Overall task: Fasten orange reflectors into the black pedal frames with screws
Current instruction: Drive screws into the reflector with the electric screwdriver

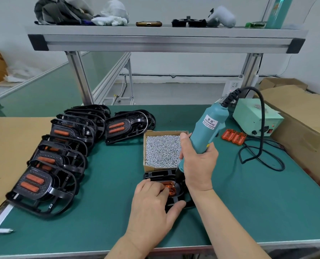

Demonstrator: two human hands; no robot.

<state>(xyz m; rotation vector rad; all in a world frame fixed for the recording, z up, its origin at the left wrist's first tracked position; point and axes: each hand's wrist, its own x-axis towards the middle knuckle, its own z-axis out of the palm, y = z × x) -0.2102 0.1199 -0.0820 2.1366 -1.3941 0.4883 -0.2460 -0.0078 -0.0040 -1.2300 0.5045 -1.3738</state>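
A black pedal frame (156,175) lies on the green mat in front of me, with an orange reflector (171,188) seated in it. My left hand (152,204) holds the frame down, fingers over the reflector and thumb hooked round the frame's near edge. My right hand (198,165) grips a teal electric screwdriver (209,126) held upright, its tip down on the frame beside the reflector. An open cardboard box of small silver screws (162,151) sits just behind the frame.
Several black pedal frames with orange reflectors (62,157) are stacked in a row at the left. Loose orange reflectors (233,137) lie at the right near the green power unit (256,119). The screwdriver's black cable (261,157) loops over the mat. Cardboard (304,116) borders the right side.
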